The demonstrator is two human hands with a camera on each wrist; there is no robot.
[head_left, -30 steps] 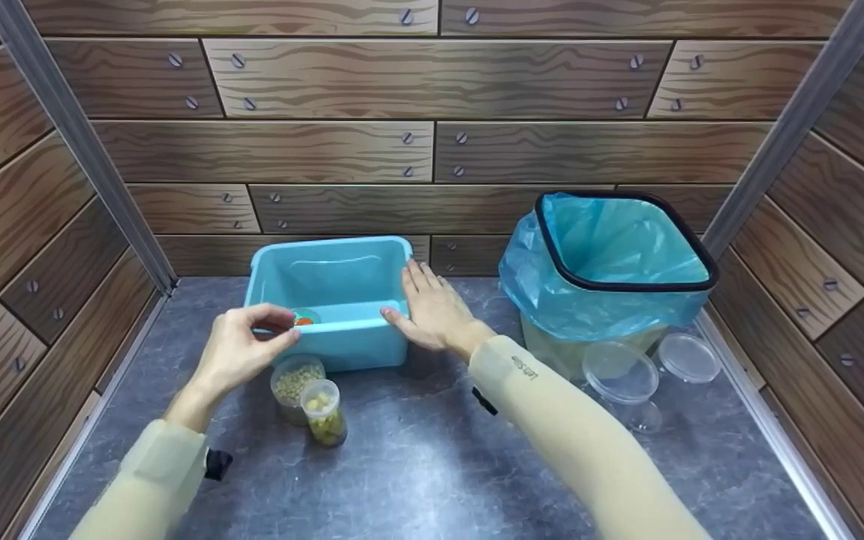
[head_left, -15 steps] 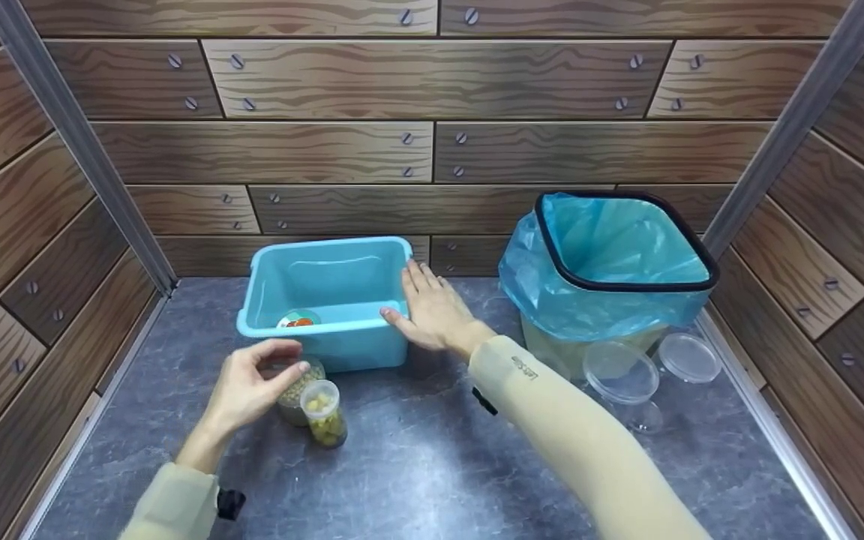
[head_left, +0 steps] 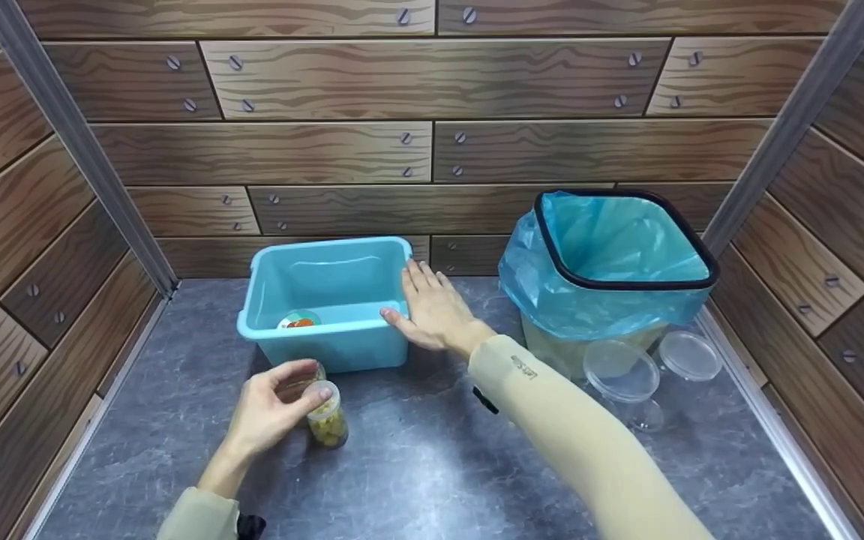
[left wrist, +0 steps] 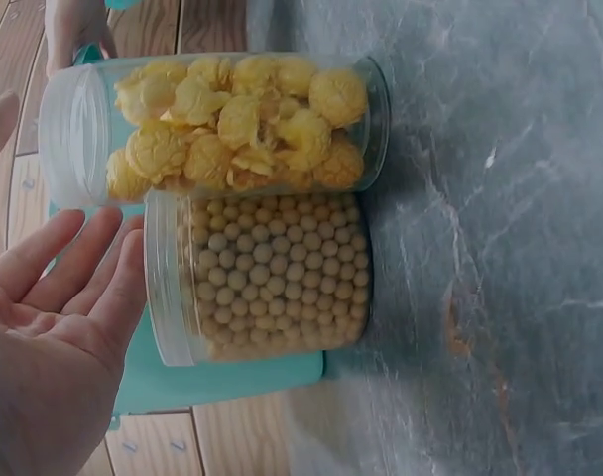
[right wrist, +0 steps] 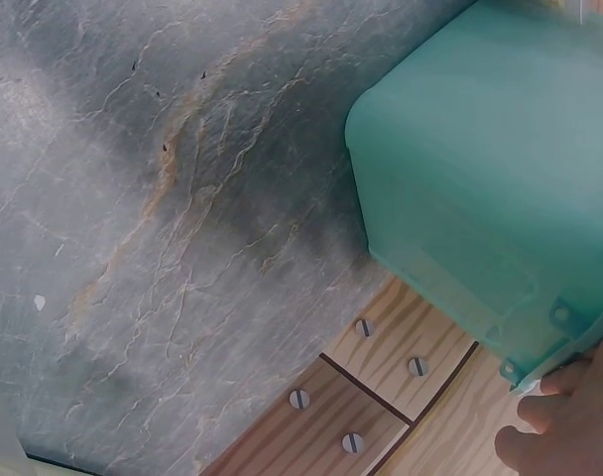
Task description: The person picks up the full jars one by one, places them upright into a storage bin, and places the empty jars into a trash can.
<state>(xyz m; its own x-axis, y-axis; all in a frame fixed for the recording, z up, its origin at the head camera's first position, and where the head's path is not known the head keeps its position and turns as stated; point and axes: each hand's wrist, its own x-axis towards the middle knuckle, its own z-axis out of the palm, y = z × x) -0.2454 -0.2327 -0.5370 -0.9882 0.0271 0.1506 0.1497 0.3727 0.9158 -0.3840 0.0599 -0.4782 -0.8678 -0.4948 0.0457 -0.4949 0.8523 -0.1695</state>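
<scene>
My left hand (head_left: pixel 271 409) hovers at the tops of two lidded clear jars, fingers spread in a loose curve. The popcorn jar (left wrist: pixel 222 129) is tall and narrow, full of yellow pieces, and stands upright. Beside it is a wider jar of pale round beans (left wrist: pixel 277 273), mostly hidden by the hand in the head view. In the left wrist view the fingertips are right at the bean jar's lid, thumb apart from them. Flat along the right rim of a blue plastic bin (head_left: pixel 331 349) rests my right hand (head_left: pixel 436 311), fingers straight. A round container with an orange-and-green top (head_left: pixel 299 320) lies inside the bin.
At the right stands a waste bin with a blue bag (head_left: pixel 589 315) folded over its black rim. In front of it are a large clear round container (head_left: pixel 621 371), another clear round piece (head_left: pixel 690 356) and a smaller one (head_left: pixel 646 416). Wood-patterned walls (head_left: pixel 432 150) enclose the grey tabletop (head_left: pixel 417 465).
My left hand has left the bin's front rim and come down toward me and rightward to the jars. The round container inside the bin is now uncovered. My right hand stays put.
</scene>
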